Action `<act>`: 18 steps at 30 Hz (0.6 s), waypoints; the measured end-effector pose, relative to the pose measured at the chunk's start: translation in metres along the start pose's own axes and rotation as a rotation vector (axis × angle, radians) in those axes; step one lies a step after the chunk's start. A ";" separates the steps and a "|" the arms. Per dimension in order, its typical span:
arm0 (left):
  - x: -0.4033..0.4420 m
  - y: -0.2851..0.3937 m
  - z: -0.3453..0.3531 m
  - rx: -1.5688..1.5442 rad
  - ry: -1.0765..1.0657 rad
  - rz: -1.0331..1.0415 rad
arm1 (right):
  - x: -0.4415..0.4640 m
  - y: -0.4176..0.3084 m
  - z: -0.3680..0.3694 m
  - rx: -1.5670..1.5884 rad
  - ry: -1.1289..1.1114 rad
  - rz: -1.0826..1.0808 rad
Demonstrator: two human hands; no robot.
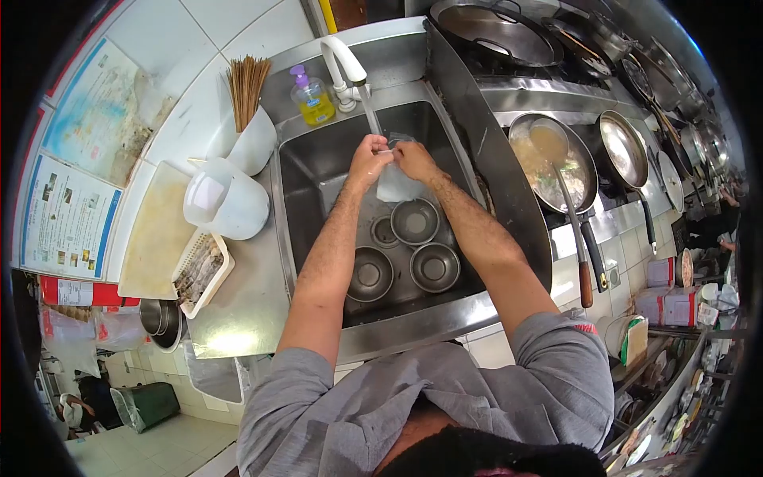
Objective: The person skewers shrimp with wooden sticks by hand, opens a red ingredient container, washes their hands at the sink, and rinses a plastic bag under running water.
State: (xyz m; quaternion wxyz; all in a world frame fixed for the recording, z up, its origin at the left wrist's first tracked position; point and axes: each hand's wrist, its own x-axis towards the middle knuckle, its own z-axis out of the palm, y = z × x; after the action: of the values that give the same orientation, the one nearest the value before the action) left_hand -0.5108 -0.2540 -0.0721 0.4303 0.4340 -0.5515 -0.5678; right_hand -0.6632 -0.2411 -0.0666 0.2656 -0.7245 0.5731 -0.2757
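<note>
Over the steel sink (314, 171), my left hand (370, 161) and my right hand (415, 161) pinch the top of a clear plastic bag (397, 187) between closed fingers. Water from the white faucet (343, 63) runs down right at my fingers; how much enters the bag I cannot tell. Below, on the sink floor, sit three metal bowls: one (415, 221) just under the bag, one (369, 273) to the left and one (435, 267) to the right. Beside them is the round drain (385, 231).
A soap bottle (313, 99) stands behind the sink. Left are a holder of wooden sticks (248, 87), a white plastic jug (230, 199) and a white basket (203, 274). On the stove at right are a pan with liquid and a ladle (584, 238), and another pan (624, 151).
</note>
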 end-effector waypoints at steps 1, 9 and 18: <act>0.001 -0.005 0.002 0.161 0.057 0.071 | 0.001 0.000 0.004 0.002 0.067 -0.036; 0.028 -0.018 0.003 0.616 0.385 0.166 | 0.036 0.003 0.020 -0.014 0.108 -0.029; 0.042 -0.027 -0.006 0.625 0.242 0.005 | 0.046 0.010 0.016 -0.101 -0.013 0.005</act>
State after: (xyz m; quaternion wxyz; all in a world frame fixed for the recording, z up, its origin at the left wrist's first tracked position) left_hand -0.5160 -0.2951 -0.1003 0.3400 0.6081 -0.6448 -0.3145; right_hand -0.6498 -0.2871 -0.0811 0.2332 -0.7374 0.5864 -0.2410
